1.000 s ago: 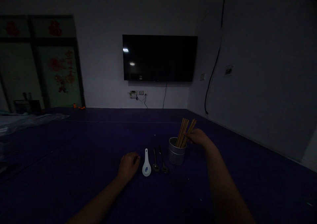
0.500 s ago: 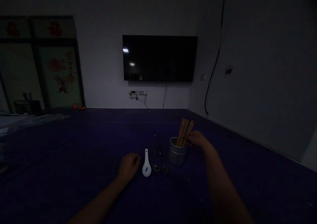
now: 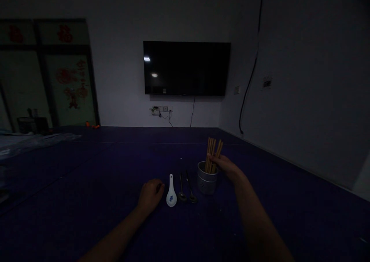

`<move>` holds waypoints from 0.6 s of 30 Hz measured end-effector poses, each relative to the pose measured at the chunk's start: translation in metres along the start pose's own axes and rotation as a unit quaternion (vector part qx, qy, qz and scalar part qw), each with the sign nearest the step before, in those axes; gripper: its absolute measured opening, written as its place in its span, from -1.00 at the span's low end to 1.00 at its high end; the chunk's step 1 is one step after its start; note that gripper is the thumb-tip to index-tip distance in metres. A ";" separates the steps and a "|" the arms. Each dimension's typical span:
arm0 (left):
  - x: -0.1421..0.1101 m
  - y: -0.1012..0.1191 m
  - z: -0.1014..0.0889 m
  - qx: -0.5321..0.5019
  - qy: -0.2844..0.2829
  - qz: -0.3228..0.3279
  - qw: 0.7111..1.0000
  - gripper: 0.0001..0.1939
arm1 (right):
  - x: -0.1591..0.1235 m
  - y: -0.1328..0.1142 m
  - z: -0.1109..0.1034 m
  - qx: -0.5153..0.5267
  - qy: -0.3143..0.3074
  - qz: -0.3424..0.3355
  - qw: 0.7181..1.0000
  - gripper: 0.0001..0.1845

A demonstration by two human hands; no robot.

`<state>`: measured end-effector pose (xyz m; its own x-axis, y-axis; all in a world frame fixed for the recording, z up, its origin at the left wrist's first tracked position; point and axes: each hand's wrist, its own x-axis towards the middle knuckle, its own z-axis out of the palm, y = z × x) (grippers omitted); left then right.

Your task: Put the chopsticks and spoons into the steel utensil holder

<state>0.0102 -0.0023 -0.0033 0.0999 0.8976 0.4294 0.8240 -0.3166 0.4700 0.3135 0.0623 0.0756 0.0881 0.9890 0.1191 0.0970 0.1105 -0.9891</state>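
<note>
A grey metal cup [image 3: 207,182] stands upright on the dark blue surface, with several wooden chopsticks [image 3: 211,149] sticking up out of it. My right hand [image 3: 227,164] reaches in from the right, thumb and fingers closed around chopsticks just above the cup's rim. To the left of the cup lie two metal spoons, one [image 3: 182,195] beside the other [image 3: 192,197], then a white soup spoon [image 3: 171,198] with a blue mark in its bowl. My left hand [image 3: 150,194] rests on the surface just left of the soup spoon, fingers curled in, apart from it.
A television [image 3: 186,68] hangs on the far wall above sockets and cables [image 3: 162,110]. A black cable [image 3: 249,86] runs down the right wall. Clear plastic sheeting [image 3: 43,141] lies at far left, near small orange objects [image 3: 94,126]. The room is dim.
My right hand has moved slightly left across the chopsticks, which now lean less to the right and stand more upright in the cup. My left hand and the spoons stay put.
</note>
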 end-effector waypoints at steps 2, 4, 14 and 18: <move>0.000 0.000 0.000 0.000 0.000 0.000 1.000 -0.74 | 0.003 0.006 0.005 0.048 -0.002 -0.010 0.999 -0.87; 0.000 0.001 -0.001 -0.003 -0.004 0.003 1.000 -0.73 | 0.004 0.008 0.008 0.088 -0.004 -0.014 0.996 -0.88; 0.000 0.001 0.000 -0.001 -0.011 -0.002 1.000 -0.74 | -0.001 -0.004 0.021 0.189 0.030 0.010 0.981 -0.74; 0.000 0.002 -0.001 -0.002 -0.009 -0.002 1.000 -0.74 | 0.002 -0.002 0.023 0.186 0.056 0.013 0.981 -0.84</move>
<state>0.0115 -0.0036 -0.0018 0.1079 0.9042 0.4132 0.8226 -0.3146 0.4736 0.2904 0.0664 0.0763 0.1964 0.9771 0.0824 -0.2724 0.1351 -0.9527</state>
